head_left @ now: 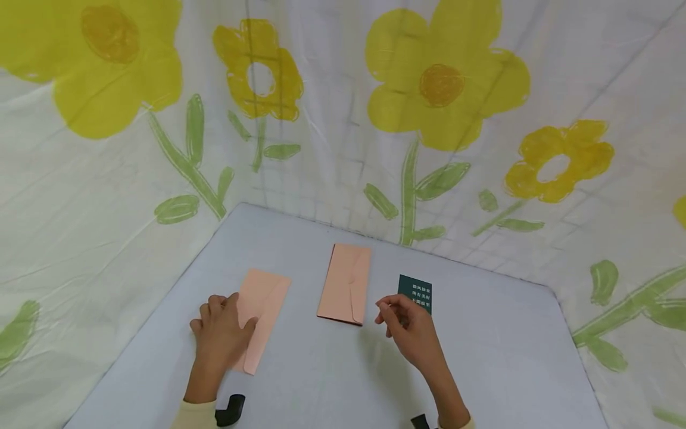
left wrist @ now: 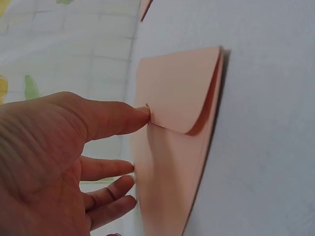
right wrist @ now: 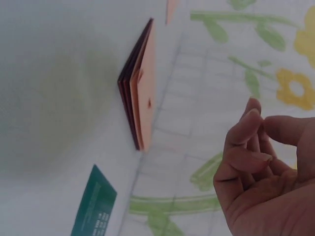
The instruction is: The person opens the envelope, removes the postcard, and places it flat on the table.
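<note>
My left hand (head_left: 220,330) rests on a pale pink envelope (head_left: 266,307) lying at the left of the table. In the left wrist view its thumb touches the point of the envelope's flap (left wrist: 187,88), and the other fingertips are at the envelope's far long edge. The flap's near corner stands slightly raised. My right hand (head_left: 409,328) hovers over the table with loosely curled fingers, the thumb close to the index finger and nothing held. Behind it in the head view lies a dark green card (head_left: 412,286) with white writing, its lower part hidden.
Between the hands lies a stack of envelopes (head_left: 345,283), pink on top; the right wrist view shows dark edges (right wrist: 127,91) beneath. The pale table (head_left: 482,357) meets a hanging white cloth (head_left: 332,149) with yellow flowers at its back and sides.
</note>
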Motion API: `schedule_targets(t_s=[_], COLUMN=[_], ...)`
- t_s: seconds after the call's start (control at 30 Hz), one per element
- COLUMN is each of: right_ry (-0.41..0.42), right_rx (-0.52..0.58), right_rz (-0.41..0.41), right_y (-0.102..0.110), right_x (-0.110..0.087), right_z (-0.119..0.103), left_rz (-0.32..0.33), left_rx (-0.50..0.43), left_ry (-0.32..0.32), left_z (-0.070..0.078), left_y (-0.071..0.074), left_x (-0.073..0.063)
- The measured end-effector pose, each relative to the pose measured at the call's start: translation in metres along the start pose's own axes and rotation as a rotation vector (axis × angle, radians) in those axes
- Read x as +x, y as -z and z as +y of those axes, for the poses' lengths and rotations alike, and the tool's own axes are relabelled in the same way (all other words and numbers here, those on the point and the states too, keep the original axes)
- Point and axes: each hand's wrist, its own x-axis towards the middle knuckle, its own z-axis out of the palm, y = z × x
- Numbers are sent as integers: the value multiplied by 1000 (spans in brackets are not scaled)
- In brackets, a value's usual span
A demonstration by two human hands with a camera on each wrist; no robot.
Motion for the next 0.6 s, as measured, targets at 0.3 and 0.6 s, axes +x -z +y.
schedule_targets(t_s=[0.3,0.6], right_ry=[-72,-217], right_rx=[-151,-296], right_rz=[-16,-150], right_y=[-6,-34], right_x=[33,61], right_z=[24,47], left_rz=[33,170], left_rx=[19,-10], left_ry=[-20,-70], left_z=[4,28], left_y=[-1,6], left_x=[4,-5])
